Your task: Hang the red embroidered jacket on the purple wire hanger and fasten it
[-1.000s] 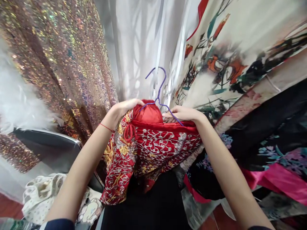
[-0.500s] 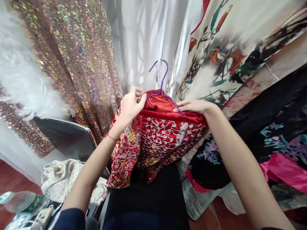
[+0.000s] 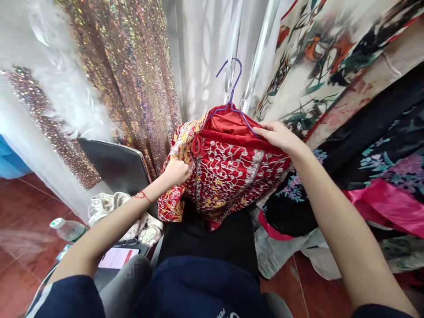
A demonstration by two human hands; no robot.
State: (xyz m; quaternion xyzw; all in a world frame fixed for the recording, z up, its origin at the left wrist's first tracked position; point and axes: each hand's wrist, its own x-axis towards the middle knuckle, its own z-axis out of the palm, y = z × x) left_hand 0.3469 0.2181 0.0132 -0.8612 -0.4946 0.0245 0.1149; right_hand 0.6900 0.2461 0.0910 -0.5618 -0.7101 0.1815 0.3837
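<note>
A red embroidered jacket point(image 3: 228, 170) with silver and gold stitching hangs in front of me on a purple hanger point(image 3: 236, 86). Its lower part rests against my lap. My left hand point(image 3: 179, 170) is closed on the jacket's front edge, just below a red cloth loop point(image 3: 196, 145) near the collar. At the other shoulder, my right hand point(image 3: 278, 136) pinches the jacket's top edge together with the end of the hanger's arm. The hanger's left arm is mostly hidden inside the garment.
Sequined fabric point(image 3: 132, 66) and white feathers point(image 3: 73, 75) hang at the left, behind a dark chair back point(image 3: 115, 163). A spotted bag point(image 3: 111, 203), bottle point(image 3: 68, 230) and phone point(image 3: 117, 258) lie below. Black floral clothing point(image 3: 347, 163) and a painted cloth point(image 3: 334, 57) hang right.
My left hand has moved from the hanger's left shoulder down to the jacket's front edge and closed there. My right hand stays at the right shoulder. The view has shifted.
</note>
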